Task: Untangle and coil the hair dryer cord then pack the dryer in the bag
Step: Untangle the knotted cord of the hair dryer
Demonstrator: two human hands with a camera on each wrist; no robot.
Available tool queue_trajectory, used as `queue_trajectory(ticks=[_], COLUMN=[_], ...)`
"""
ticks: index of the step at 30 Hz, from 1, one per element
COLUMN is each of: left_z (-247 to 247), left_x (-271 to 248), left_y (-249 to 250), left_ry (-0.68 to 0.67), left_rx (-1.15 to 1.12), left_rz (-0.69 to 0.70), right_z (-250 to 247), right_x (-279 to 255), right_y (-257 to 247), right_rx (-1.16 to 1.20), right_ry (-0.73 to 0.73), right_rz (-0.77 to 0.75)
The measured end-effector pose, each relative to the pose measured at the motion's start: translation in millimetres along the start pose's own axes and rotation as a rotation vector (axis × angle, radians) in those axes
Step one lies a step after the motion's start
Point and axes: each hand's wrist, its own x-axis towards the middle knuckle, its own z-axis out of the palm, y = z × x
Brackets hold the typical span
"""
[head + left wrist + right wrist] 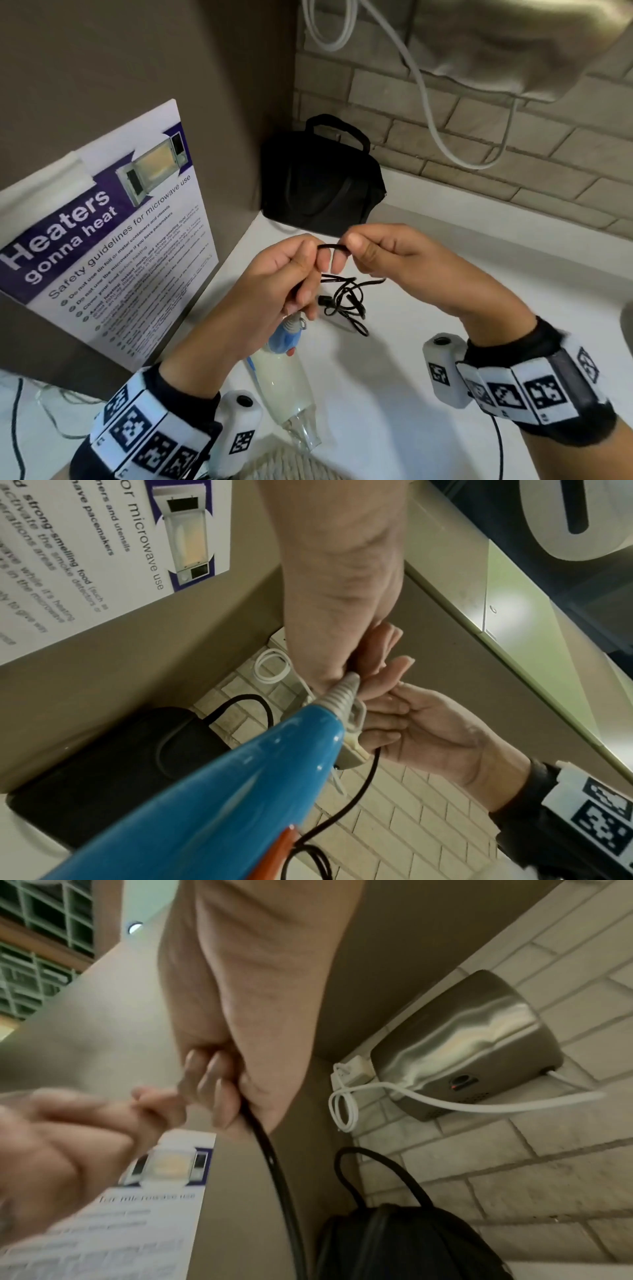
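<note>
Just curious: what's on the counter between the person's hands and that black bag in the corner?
Nothing: in the head view, only bare white counter separates the hands, left and right, from the black fabric bag.

Blue hair dryer (281, 342) hanging, black cord (346, 298) tangled, black bag (322, 185) behind

White counter (479, 274) in a corner: brick-tile wall (513, 137) behind, taupe panel (137, 51) left, bearing a microwave-safety poster (113, 240).
</note>
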Motion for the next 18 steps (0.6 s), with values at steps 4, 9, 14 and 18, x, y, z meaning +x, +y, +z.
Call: queue_trajectory(ticks=[4,9,14,18], left_z=[-2.9,-8.3,-9.2,-9.6], left_x=[-2.6,-4.8,-6.5,-6.2], left_y=[-3.8,-5.1,-5.7,-6.6], left_ry=[0.024,0.061,0.094,0.118], left_rx=[-0.086,-0.131,-0.148,-0.153], left_rz=[0.001,0.013,0.015,0.029], right_z=[3.8,7.0,6.5,8.4], right_x=[6.4,8.9,8.9,6.1], right_y=[35.1,93.3,135.3,159.3], right_rx=[-0.019,-0.064,-0.110,-0.141], right_ry=[0.080,0.150,0.174,0.177], right_rz=[0.011,0.104,0.190,0.233])
